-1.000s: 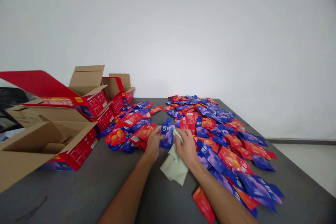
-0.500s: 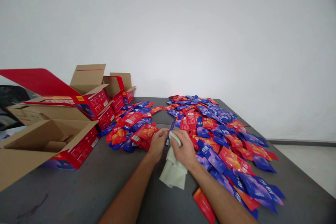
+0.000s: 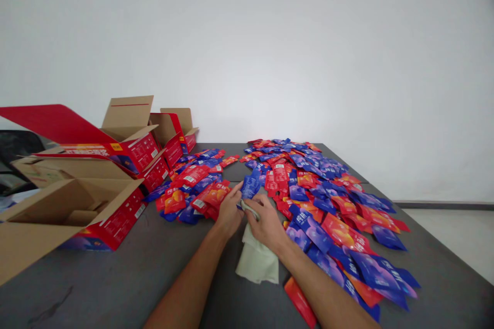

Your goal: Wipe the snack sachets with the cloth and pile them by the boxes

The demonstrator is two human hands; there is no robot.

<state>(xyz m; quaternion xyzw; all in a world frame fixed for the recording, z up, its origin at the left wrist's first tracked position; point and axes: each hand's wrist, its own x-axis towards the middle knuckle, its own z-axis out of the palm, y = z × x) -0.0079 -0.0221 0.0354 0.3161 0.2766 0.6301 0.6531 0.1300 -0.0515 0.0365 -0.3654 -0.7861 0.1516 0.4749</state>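
Note:
Between my hands, over the middle of the dark table, a blue pouch (image 3: 251, 184) is held up with its printed face toward me. My left hand (image 3: 230, 212) grips the pouch by its left side. A pale, greenish-white cloth (image 3: 258, 262) is bunched in my right hand (image 3: 267, 222), with its loose end hanging down toward the tabletop. The bunched part of the cloth presses against the pouch's lower end. Fingertips of both hands nearly meet there, and part of the pouch is hidden behind them.
A large spread of red and blue pouches (image 3: 324, 216) covers the table's right side. A smaller heap of pouches (image 3: 193, 185) lies left of my hands. Open red cardboard boxes (image 3: 121, 221) line the left side. Behind the dark table (image 3: 116, 288) stands a white wall.
The blue pouch has turned from edge-on to show its broad printed face. My right hand has moved slightly lower with the cloth, to the pouch's lower end.

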